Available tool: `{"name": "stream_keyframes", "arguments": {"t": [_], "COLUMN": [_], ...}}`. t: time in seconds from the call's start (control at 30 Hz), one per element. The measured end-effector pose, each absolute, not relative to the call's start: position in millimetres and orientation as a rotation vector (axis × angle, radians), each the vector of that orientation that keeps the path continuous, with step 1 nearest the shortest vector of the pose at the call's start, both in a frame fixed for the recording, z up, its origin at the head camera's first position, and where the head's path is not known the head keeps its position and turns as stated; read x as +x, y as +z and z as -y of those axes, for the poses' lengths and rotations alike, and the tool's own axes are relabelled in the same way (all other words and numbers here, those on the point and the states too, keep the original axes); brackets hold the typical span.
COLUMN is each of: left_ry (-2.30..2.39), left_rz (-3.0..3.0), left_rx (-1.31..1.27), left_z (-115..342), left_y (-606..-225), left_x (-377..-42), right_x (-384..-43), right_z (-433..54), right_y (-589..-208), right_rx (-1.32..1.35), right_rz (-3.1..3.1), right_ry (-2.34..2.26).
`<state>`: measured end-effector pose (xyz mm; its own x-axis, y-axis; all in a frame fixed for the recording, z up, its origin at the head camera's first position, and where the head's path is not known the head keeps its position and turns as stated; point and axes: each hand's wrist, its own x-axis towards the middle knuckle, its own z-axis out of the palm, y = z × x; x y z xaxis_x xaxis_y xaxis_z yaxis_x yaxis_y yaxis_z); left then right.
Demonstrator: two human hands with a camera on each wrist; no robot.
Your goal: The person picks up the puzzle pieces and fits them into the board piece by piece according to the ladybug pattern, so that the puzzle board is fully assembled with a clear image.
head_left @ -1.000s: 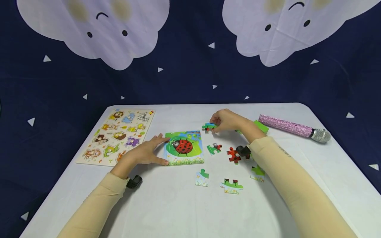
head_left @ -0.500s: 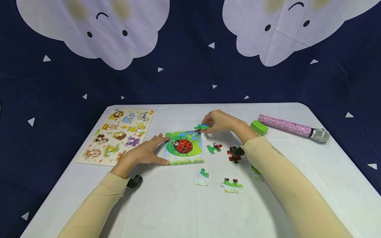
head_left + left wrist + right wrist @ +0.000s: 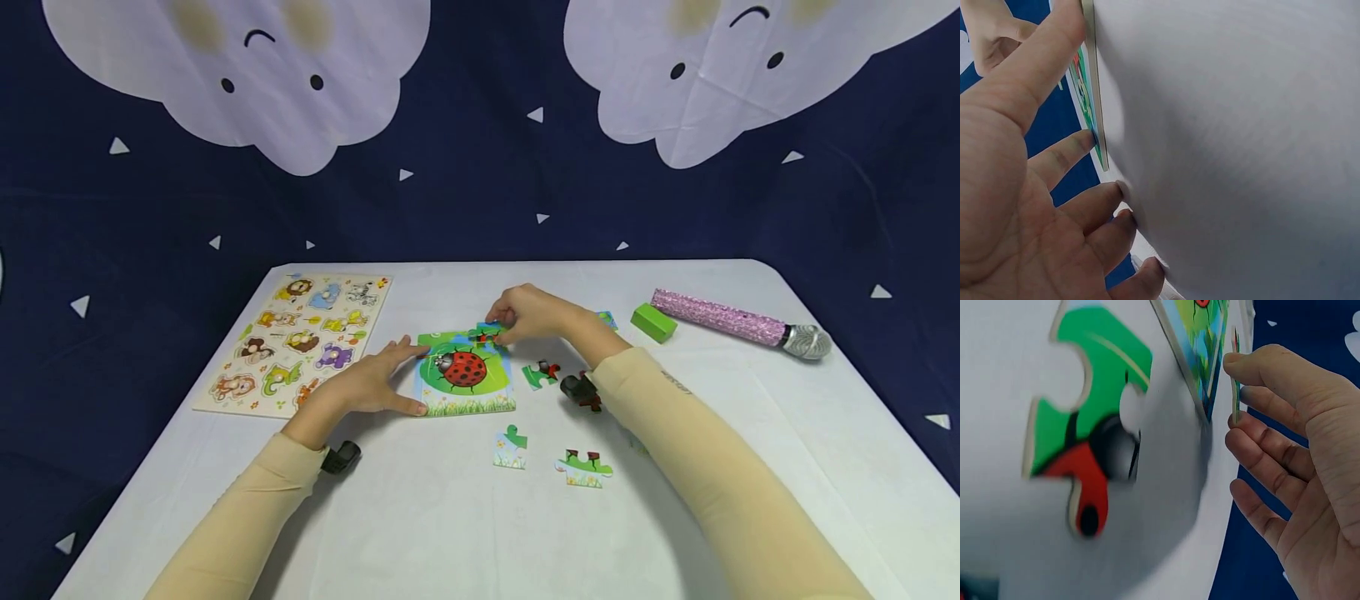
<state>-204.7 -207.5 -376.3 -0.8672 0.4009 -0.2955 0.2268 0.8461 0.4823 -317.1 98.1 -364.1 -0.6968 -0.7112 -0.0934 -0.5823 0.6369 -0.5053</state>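
Note:
The square ladybug puzzle board [image 3: 465,407] lies flat on the table. My left hand [image 3: 363,386] rests at its left side, thumb and index finger outstretched and touching the board's edge. Over the board's upper right corner, my right hand [image 3: 542,317] pinches a green-and-red puzzle piece [image 3: 483,333] between thumb and fingers; the right wrist view shows that puzzle piece [image 3: 1236,381] edge-on. Just right of the board lies a puzzle piece with a black head and red part [image 3: 536,377]. Nearer the front are a flower-corner piece [image 3: 510,450] and a grass piece [image 3: 583,472].
An animal puzzle board [image 3: 300,346] lies at the left. A green block [image 3: 653,322] and a pink glittery microphone [image 3: 727,321] lie at the back right. My right wrist camera partly hides a red piece [image 3: 595,403]; a blue-green piece [image 3: 607,318] shows behind the forearm.
My right hand has moved left with the puzzle piece, from beyond the board's right side to over its upper right corner. The left hand keeps its place at the board.

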Motion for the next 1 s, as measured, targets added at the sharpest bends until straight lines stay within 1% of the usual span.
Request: {"name": "stream_keyframes", "arguments": {"t": [0.3,0.53,1.0], "left_ry": [0.632,0.638,0.632], "left_rz": [-2.623,-2.626,-2.623], "left_rx": [0.450,0.446,0.439], "left_z": [207.1,207.8,208.3], "left_y": [-378.0,-379.2,-378.4], "left_x": [-206.5,-208.1,-207.1], "right_x": [-312.3,-310.7,-306.9], "right_z": [-81.4,-70.3,-64.1], "right_y": [-368.7,-369.6,-369.4], "right_rx": [-1.040,-1.094,-1.113], "right_rz": [-2.548,-2.534,-2.524], "right_ry": [-0.632,-0.629,-0.632]}}
